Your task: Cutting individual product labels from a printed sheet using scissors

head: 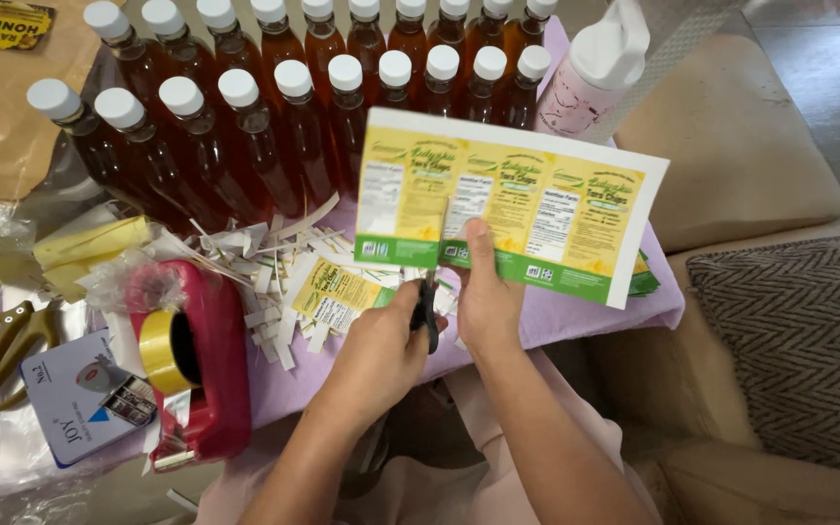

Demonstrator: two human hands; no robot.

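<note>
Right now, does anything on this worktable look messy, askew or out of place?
Only cutting mess: white paper strips lie scattered on the purple cloth beside the red tape dispenser. The amber bottles stand upright and capped, with no spill visible.

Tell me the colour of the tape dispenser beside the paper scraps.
Red, with a yellow roll of tape in it; the tape dispenser shows plainly in the head view.

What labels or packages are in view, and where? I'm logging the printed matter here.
Uncut yellow-and-green label sheet: centre, held by right hand, scissors in left hand.
Cut yellow-green label: on purple cloth among paper strips.
Black-and-yellow sticker: top-left on brown paper.
White-and-blue card package: lower left.
</note>
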